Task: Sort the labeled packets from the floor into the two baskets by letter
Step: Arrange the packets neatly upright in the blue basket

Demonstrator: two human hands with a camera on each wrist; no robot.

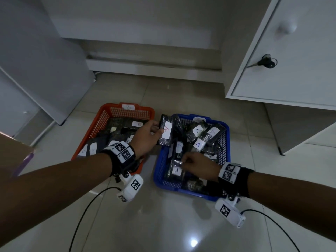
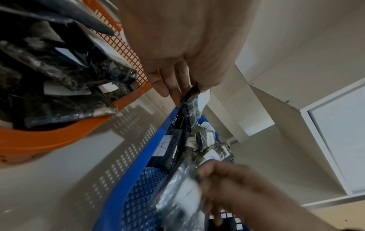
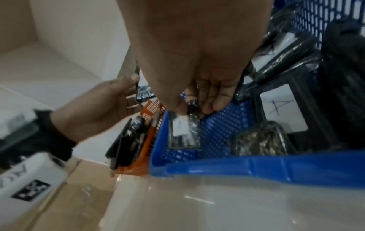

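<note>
Two baskets stand side by side on the tiled floor: an orange basket (image 1: pixel 109 113) on the left and a blue basket (image 1: pixel 225 142) on the right, each holding several black packets with white labels. My left hand (image 1: pixel 158 128) grips a black packet with a red A label (image 1: pixel 166 130) and holds it over the blue basket's left rim (image 2: pixel 150 148). My right hand (image 1: pixel 183 160) reaches into the blue basket's near part and pinches the top of another A packet (image 3: pixel 184 132), which stands against the inner wall.
A white cabinet door with a key (image 1: pixel 267 61) hangs open at the right. A cardboard box (image 1: pixel 11 151) sits at the left edge. White furniture panels stand behind the baskets. Black cables (image 1: pixel 87 211) trail over the floor near me.
</note>
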